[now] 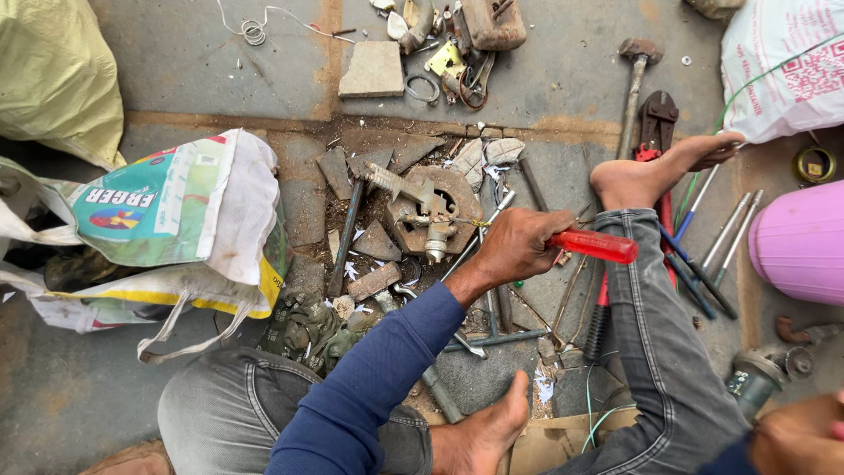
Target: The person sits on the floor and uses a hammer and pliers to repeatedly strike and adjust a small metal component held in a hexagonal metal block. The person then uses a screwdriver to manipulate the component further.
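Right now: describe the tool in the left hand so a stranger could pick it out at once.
Start at the round rusty plate in the middle of the concrete floor, with a metal valve lying on it. Just right of it, the left hand grips a screwdriver, its tip pointing at the valve. Its translucent red handle sets it apart; the screwdrivers farther right lie untouched beyond the leg.

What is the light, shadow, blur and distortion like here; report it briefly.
Head view: soft, even daylight with faint shadows and no harsh glare; wide-angle lens bends the edges, stretching the pink tub and plastic bag; left hand gripping the red-handled screwdriver is sharp; right hand at the corner is soft and cropped.
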